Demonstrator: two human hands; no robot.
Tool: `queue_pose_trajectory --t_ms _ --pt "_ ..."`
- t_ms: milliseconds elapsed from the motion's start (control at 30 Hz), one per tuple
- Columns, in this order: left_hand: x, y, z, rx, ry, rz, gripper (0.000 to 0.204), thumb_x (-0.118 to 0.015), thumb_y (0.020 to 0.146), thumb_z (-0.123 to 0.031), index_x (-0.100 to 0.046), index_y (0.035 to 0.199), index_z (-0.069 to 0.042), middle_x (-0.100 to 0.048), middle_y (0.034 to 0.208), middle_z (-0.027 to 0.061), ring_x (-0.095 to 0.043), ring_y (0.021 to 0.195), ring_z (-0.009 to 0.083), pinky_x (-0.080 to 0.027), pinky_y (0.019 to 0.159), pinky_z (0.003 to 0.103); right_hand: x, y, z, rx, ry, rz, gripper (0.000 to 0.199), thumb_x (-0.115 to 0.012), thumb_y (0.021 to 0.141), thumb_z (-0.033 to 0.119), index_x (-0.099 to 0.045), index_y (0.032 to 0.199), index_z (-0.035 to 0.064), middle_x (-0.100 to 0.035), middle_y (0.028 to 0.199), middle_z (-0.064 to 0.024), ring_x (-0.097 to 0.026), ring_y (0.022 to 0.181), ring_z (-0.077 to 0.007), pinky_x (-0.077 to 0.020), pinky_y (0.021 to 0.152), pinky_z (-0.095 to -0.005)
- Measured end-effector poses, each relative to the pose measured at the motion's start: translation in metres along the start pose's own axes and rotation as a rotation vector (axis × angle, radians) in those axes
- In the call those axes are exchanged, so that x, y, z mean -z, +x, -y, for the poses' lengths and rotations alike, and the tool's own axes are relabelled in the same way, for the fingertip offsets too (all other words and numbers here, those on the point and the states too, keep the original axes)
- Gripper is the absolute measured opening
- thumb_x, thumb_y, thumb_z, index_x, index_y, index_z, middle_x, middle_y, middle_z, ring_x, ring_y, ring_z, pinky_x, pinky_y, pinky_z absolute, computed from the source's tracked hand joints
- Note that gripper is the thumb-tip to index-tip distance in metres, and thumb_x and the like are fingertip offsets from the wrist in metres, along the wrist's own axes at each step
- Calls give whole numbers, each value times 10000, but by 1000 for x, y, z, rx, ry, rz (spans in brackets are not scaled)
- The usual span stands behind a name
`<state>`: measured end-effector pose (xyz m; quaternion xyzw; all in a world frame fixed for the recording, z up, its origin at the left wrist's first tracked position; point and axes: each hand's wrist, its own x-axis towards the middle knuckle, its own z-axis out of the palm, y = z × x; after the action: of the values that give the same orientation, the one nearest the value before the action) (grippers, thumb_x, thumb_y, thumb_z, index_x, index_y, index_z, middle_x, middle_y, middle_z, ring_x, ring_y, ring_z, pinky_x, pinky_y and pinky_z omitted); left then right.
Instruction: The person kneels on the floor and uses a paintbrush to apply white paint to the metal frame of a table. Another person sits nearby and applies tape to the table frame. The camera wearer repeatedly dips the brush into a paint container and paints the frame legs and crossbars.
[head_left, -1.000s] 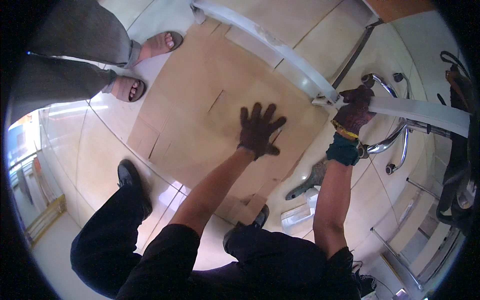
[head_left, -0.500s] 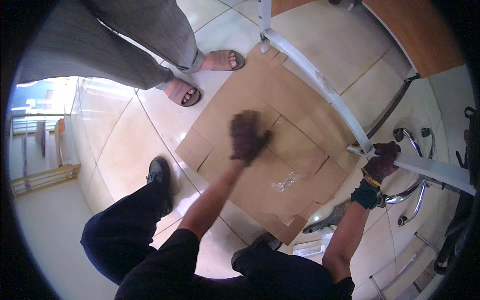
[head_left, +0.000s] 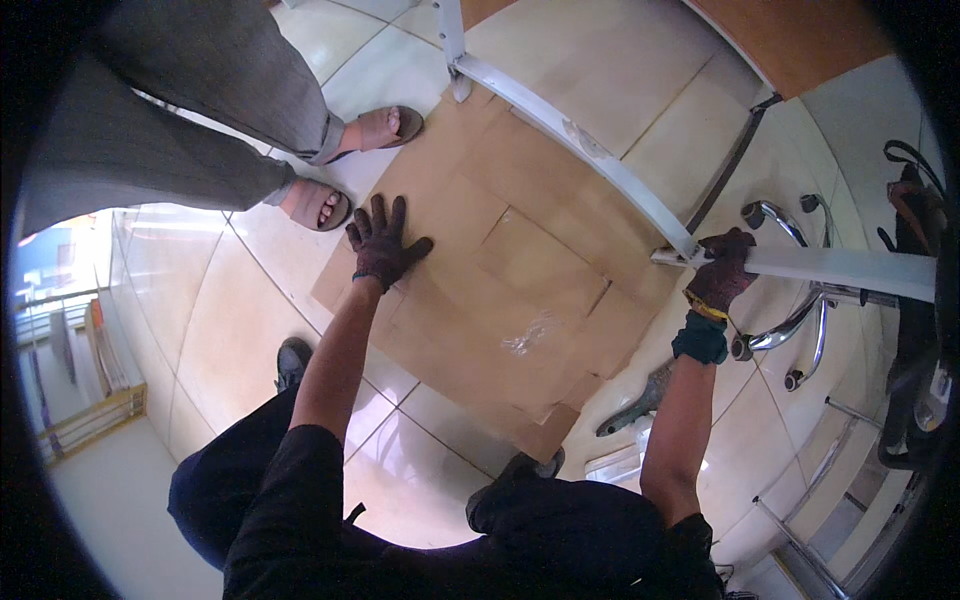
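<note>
Glow from left, glare on tiles, blackened rim

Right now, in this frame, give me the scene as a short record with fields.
Left hand: gloved, fingers spread over the cardboard; contact unclear
Right hand: gloved, closed on the white metal frame near a joint
Surface: cardboard on tiled floor
Right side: wheeled chrome base
Other person: sandalled feet beside the cardboard

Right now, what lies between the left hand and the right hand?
In the head view, mostly brown cardboard lies between the left hand and right hand, with the white metal frame crossing near the right one.
</note>
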<state>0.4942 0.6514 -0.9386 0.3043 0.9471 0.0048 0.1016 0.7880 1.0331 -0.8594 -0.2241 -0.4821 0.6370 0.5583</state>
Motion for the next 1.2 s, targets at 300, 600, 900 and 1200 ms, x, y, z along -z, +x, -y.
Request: queue_pose_trajectory --t_ms 300,600,900,1200 --pt "-9 26 17 -51 76 42 917 -509 725 -682 -155 1448 -241 -105 1498 172 -97 1327 502 -84 1039 632 -10 -6 6 -120 -238 -151 117 -624 799 15 -547 866 72 -597 772 -55 -558 628 -160 -442 565 -283" --pt "71 60 -39 -199 256 456 776 -514 756 -620 -396 1346 -130 -400 1361 169 -460 1169 315 -349 979 475 -12 -1 54 -485 -1928 579 448 -510 834 435 -649 996 41 -630 990 -216 -594 966 -355 -467 804 -450" --pt "154 44 -89 -821 165 622 589 -452 821 -554 -571 1183 -104 -596 1160 111 -607 968 301 -464 872 406 -25 -135 19 -702 -1859 1217 404 -505 827 424 -656 1032 110 -618 1098 -122 -562 1044 -306 -440 897 -419" --pt "122 42 -72 -948 247 567 609 -431 831 -577 -521 1243 -138 -551 1228 102 -495 1159 279 -379 990 388 -64 -197 84 -327 -1411 1191 255 -491 867 241 -613 1042 101 -601 1088 -124 -570 1015 -284 -473 849 -377"
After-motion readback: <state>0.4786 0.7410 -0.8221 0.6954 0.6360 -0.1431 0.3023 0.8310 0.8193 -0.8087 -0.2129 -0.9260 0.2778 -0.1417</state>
